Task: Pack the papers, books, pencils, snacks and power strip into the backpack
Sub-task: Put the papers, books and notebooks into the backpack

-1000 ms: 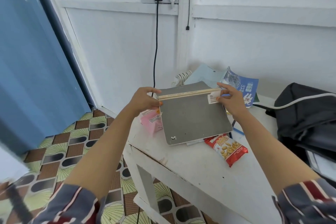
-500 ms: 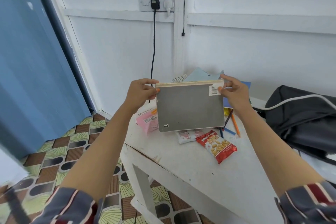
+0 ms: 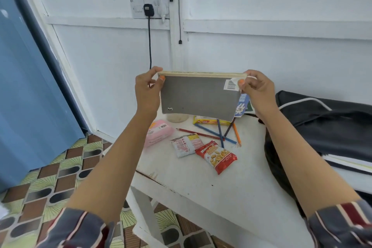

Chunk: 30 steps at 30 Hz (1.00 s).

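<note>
Left hand (image 3: 147, 94) and right hand (image 3: 259, 92) each pinched a top corner of the grey book (image 3: 197, 96), its barcode sticker (image 3: 230, 84) beside the right thumb (digits unreadable).

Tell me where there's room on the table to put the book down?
The biggest bare patch is the front of the table, between the peanut packet and the near edge, beside the backpack. The back is crowded: pencils, other snacks and a pink pack lie close together below the held book.
</note>
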{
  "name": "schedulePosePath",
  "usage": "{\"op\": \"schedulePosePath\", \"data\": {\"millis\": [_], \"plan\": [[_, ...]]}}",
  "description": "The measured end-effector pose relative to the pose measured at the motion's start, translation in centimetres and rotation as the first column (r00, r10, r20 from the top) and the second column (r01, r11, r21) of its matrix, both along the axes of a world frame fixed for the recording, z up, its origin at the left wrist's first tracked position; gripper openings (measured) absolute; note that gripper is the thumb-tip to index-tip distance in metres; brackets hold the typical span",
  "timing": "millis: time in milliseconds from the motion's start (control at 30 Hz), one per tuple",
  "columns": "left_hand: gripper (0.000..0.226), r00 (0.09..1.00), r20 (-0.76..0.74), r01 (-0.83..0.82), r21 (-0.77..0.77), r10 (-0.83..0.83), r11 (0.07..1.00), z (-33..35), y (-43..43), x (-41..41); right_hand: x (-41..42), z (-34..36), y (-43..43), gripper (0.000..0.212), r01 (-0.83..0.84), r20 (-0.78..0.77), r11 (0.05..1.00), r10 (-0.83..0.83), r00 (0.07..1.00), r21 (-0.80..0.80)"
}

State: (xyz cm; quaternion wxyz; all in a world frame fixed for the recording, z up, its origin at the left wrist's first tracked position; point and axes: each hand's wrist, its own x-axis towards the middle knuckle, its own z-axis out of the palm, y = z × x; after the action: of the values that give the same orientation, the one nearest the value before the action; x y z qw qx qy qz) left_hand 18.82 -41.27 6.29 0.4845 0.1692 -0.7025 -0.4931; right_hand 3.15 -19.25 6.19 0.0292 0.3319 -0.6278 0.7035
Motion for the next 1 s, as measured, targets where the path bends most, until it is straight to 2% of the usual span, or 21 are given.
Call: {"op": "schedulePosePath", "data": {"millis": [133, 267, 400, 467, 533, 600, 700, 800, 900, 1000], "plan": [[0.011, 0.966, -0.091, 0.255, 0.151, -0.244, 0.955, 0.6, 3.3, -1.0, 0.7, 0.6, 3.6, 0.025, 0.075, -0.041, 0.996, -0.077, 0.996, -0.051], [0.016, 0.937, -0.114, 0.349, 0.222, -0.331, 0.91, 0.1, 7.5, -2.5, 1.3, 1.0, 8.1, 0.03, 0.143, 0.0, 0.981, -0.145, 0.989, -0.128], [0.022, 0.891, -0.123, 0.455, 0.232, -0.438, 0.86, -0.4, 11.7, -5.1, 2.1, 1.1, 12.0, 0.03, 0.299, -0.02, 0.947, -0.303, 0.953, -0.119], [0.023, 0.817, -0.113, 0.572, 0.285, -0.565, 0.77, -0.7, 13.4, -6.2, 2.5, 0.9, 14.2, 0.031, 0.353, 0.015, 0.926, -0.355, 0.935, -0.135], [0.022, 0.69, -0.004, 0.689, 0.308, -0.723, 0.656, -1.3, 15.1, -6.9, 2.5, 0.6, 16.6, 0.029, 0.43, 0.081, 0.891, -0.422, 0.903, -0.147], [0.034, 0.584, 0.102, 0.755, 0.294, -0.805, 0.586, -2.0, 16.7, -7.5, 2.6, 0.3, 18.9, 0.028, 0.481, 0.179, 0.864, -0.455, 0.872, -0.146], [0.05, 0.499, 0.089, 0.799, 0.338, -0.862, 0.497, -2.2, 19.2, -8.6, 3.1, -0.2, 22.1, 0.03, 0.463, 0.361, 0.872, -0.385, 0.849, -0.157], [0.052, 0.372, 0.073, 0.841, 0.396, -0.925, 0.369, -2.2, 21.2, -9.6, 4.3, -1.4, 25.0, 0.032, 0.36, 0.482, 0.91, -0.225, 0.847, -0.207], [0.05, 0.261, 0.111, 0.859, 0.427, -0.959, 0.283, -2.4, 23.0, -10.4, 6.0, -3.1, 27.5, 0.032, 0.281, 0.469, 0.957, -0.217, 0.856, -0.071], [0.047, 0.136, 0.249, 0.885, 0.404, -0.959, 0.231, -3.0, 24.4, -11.3, 7.8, -5.0, 29.2, 0.043, 0.316, 0.523, 0.948, -0.292, 0.801, 0.045]]}}
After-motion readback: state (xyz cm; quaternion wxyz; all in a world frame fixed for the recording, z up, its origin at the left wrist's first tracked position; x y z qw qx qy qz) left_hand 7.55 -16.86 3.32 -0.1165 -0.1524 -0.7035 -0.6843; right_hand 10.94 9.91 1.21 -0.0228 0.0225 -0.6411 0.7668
